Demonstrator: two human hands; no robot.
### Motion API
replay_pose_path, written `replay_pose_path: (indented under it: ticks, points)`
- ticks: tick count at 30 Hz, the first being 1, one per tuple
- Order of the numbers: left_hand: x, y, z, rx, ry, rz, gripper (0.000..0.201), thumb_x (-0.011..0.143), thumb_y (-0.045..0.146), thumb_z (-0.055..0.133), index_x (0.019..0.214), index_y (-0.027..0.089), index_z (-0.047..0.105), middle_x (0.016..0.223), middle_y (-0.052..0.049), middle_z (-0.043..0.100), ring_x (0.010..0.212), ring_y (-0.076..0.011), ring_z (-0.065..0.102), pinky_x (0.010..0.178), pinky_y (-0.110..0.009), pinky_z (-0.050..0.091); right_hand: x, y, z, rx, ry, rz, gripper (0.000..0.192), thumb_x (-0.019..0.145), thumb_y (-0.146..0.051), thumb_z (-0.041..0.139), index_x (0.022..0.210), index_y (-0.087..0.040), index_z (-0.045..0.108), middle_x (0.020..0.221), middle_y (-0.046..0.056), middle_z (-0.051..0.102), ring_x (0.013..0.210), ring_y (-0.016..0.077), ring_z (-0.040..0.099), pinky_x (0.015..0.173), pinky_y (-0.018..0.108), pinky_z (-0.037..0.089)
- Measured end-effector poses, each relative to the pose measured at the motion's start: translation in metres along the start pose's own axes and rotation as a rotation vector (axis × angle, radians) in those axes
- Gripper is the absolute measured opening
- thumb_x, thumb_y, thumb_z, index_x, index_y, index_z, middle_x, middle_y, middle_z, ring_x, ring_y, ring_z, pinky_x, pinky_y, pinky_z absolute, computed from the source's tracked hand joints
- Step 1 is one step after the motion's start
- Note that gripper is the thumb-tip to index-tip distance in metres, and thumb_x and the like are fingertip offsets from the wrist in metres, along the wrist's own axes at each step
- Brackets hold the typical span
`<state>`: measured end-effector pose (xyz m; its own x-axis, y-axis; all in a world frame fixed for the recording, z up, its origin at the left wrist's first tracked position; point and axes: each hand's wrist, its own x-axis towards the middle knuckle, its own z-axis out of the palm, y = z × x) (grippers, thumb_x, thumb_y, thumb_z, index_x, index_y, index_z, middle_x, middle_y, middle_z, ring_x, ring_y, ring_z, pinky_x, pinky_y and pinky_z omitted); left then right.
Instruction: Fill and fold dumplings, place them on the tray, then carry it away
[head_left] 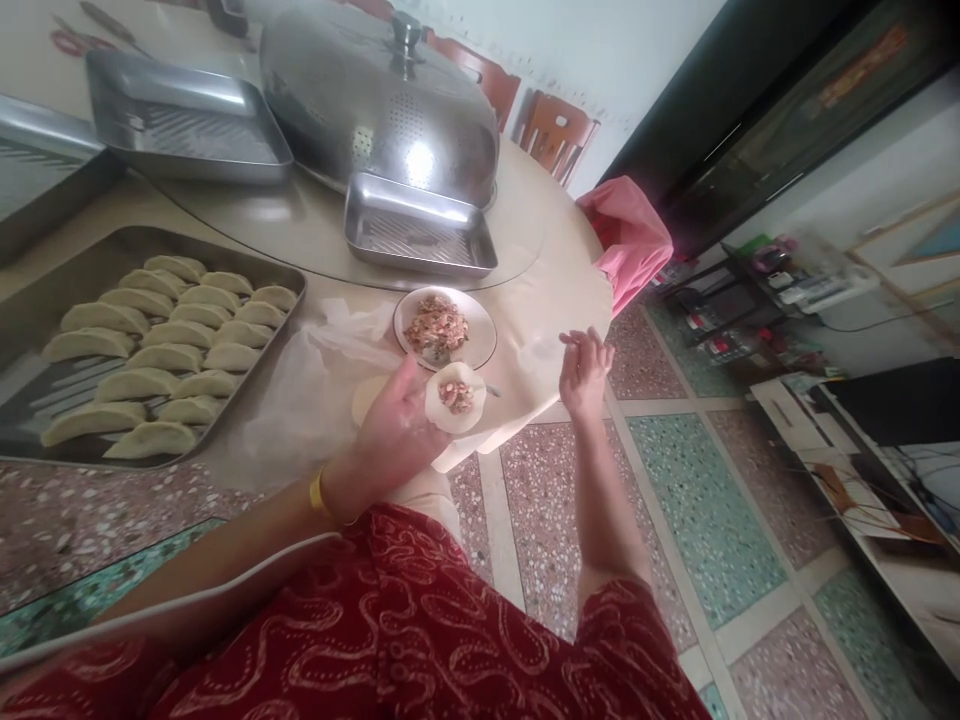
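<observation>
On the fingers of my left hand (pixel 397 425) rests a round dumpling wrapper (pixel 437 408), laid flat with a small mound of minced filling (pixel 456 396) in its middle. Just beyond it stands a white plate (pixel 484 335) with more of the minced filling (pixel 435 325). The tip of a utensil handle (pixel 493 390) shows beside the wrapper. Another pale round wrapper (pixel 367 400) lies partly hidden behind my left hand. My right hand (pixel 587 372) is raised at the table's right edge, fingers loosely bent and apart, with nothing seen in it.
At the left, a metal tray (pixel 296 295) holds several folded dumplings (pixel 169 357) in rows. Crumpled plastic sheeting (pixel 292 380) lies beside it. Behind are a small metal tray (pixel 420 240), a larger one (pixel 195 125) and a domed steel lid (pixel 375 100). A pink cloth (pixel 630 235) hangs at the right.
</observation>
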<state>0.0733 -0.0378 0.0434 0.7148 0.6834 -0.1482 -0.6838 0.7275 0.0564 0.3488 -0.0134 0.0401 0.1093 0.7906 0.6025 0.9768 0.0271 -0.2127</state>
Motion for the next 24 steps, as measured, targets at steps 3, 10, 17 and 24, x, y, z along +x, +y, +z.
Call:
replay_pose_path:
  ticks: [3, 10, 17, 24]
  points:
    - [0.002, -0.002, 0.005, 0.029, 0.043, -0.017, 0.064, 0.101, 0.051, 0.021, 0.134, 0.007, 0.053, 0.106, -0.015, 0.073, 0.11, -0.0273, 0.066, 0.099, -0.039, 0.05, 0.005, 0.023, 0.015, -0.056, -0.134, -0.006, 0.043, 0.099, -0.03, 0.023, 0.107, -0.018, 0.064, 0.118, 0.01, 0.067, 0.134, 0.0298, 0.045, 0.114, 0.063, 0.016]
    - [0.003, -0.002, 0.008, 0.038, 0.005, -0.014, 0.061, 0.101, 0.05, 0.022, 0.137, 0.01, 0.05, 0.109, -0.014, 0.072, 0.108, -0.0277, 0.067, 0.096, -0.041, 0.051, -0.001, 0.025, 0.029, -0.075, -0.198, -0.085, 0.049, 0.102, -0.033, 0.018, 0.106, -0.02, 0.065, 0.117, 0.008, 0.069, 0.137, 0.029, 0.043, 0.117, 0.061, 0.01]
    - [0.006, -0.004, -0.003, 0.036, -0.037, -0.008, 0.065, 0.099, 0.057, 0.027, 0.131, 0.008, 0.055, 0.108, -0.015, 0.071, 0.105, -0.0258, 0.067, 0.097, -0.037, 0.049, 0.0, 0.003, 0.007, 0.119, -0.099, -0.053, 0.048, 0.101, -0.037, 0.022, 0.105, -0.02, 0.066, 0.113, 0.009, 0.07, 0.135, 0.0299, 0.046, 0.116, 0.064, 0.017]
    - [0.005, -0.008, -0.012, 0.023, -0.045, -0.036, 0.062, 0.097, 0.06, 0.033, 0.122, 0.011, 0.061, 0.104, -0.013, 0.073, 0.103, -0.0244, 0.068, 0.097, -0.035, 0.049, -0.04, -0.093, -0.021, 0.522, -0.084, -0.302, 0.043, 0.102, -0.037, 0.019, 0.11, -0.028, 0.06, 0.108, -0.001, 0.072, 0.134, 0.0213, 0.049, 0.118, 0.057, 0.028]
